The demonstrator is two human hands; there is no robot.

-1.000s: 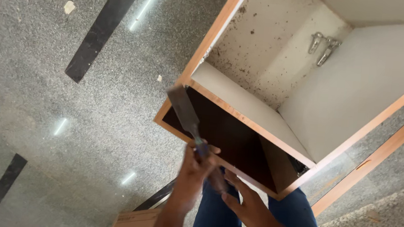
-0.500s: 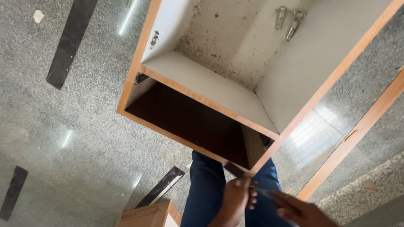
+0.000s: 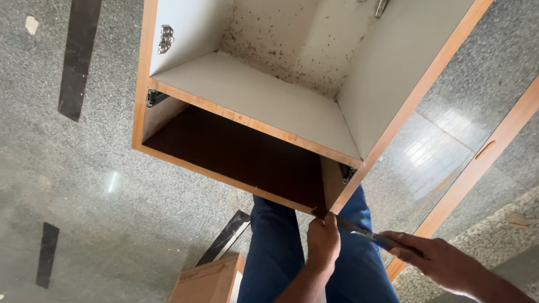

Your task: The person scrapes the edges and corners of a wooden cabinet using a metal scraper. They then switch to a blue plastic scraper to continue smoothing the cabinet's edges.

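Left hand curls against the cabinet corner; right hand grips a chisel.

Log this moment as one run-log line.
left hand: fingers on cabinet lower corner | right hand: grips chisel, tip at that corner | floor: polished stone

Speckled grey granite floor, polished enough to throw glare, with dark inlaid strips near its left edge. An open wooden cabinet carcass sits on it, and a small wooden box rests by the bottom edge.
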